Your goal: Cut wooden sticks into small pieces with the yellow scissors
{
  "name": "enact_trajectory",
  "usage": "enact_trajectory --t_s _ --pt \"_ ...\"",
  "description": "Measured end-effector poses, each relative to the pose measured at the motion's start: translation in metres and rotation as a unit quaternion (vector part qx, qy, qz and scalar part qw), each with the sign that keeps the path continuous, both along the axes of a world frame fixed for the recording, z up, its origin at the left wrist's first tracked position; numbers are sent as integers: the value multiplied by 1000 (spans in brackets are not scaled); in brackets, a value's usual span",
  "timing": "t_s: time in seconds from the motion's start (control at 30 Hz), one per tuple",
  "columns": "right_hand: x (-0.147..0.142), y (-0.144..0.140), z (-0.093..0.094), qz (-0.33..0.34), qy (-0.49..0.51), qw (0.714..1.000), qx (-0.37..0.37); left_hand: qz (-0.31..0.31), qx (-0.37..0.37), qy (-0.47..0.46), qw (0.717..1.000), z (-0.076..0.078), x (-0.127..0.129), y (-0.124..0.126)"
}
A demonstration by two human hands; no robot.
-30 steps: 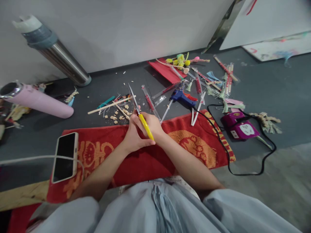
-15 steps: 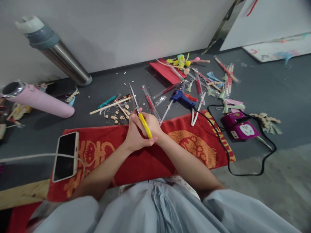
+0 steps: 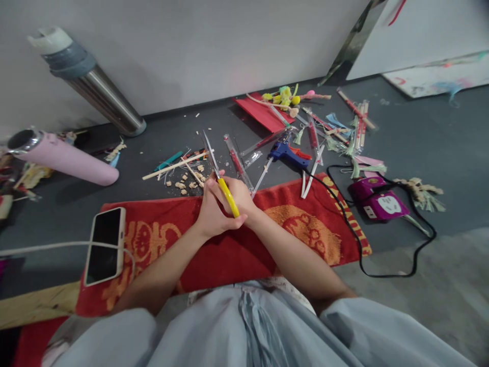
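Observation:
A pair of scissors (image 3: pixel 227 197) with a yellow handle is gripped between my two hands, its metal blades pointing up and away to the left. My left hand (image 3: pixel 214 211) is closed around the near side of the handle, thumb stretched across beneath it. Wrapped over the other side is my right hand (image 3: pixel 241 196), with most of its fingers hidden behind the handle and the left hand. Both hands are above a red towel (image 3: pixel 229 260) with orange patterns. Just beyond the fingers, small wooden bits (image 3: pixel 184 185) and thin wooden sticks (image 3: pixel 173 167) lie on the grey table.
A blue glue gun (image 3: pixel 288 154) lies right of my hands, its black cord running to a purple power socket (image 3: pixel 378 200). Wrapped sticks (image 3: pixel 237 160) and a red envelope (image 3: pixel 260 114) lie behind. At left are a phone (image 3: pixel 105 246), a pink bottle (image 3: pixel 72 162) and a steel thermos (image 3: pixel 107 97).
Almost nothing differs. The whole view has shifted very slightly, while both hands keep the same grip on the scissors.

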State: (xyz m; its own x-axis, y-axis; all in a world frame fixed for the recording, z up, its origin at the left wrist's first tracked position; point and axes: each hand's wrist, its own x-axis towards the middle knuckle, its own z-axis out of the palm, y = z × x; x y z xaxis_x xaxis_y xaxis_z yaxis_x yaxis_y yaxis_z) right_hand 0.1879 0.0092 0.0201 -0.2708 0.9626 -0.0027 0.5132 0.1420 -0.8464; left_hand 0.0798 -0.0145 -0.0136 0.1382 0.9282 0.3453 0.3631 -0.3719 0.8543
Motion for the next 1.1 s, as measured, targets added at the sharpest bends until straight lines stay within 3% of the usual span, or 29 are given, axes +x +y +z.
enact_trajectory --t_s 0.27,0.4,0.53,0.73,1.1 --pt "-1 1 1 9 -30 999 -10 -14 -45 -23 999 -6 -5 -1" --pt "1 2 4 14 -72 997 -11 -26 -42 -119 992 -5 -11 6" --pt "5 0 7 6 -155 987 27 86 -5 -225 971 10 -17 19" --pt "4 -6 10 17 -188 979 72 206 57 -286 934 27 -20 24" --pt "6 -5 3 28 -134 982 133 202 35 -370 906 32 -18 18"
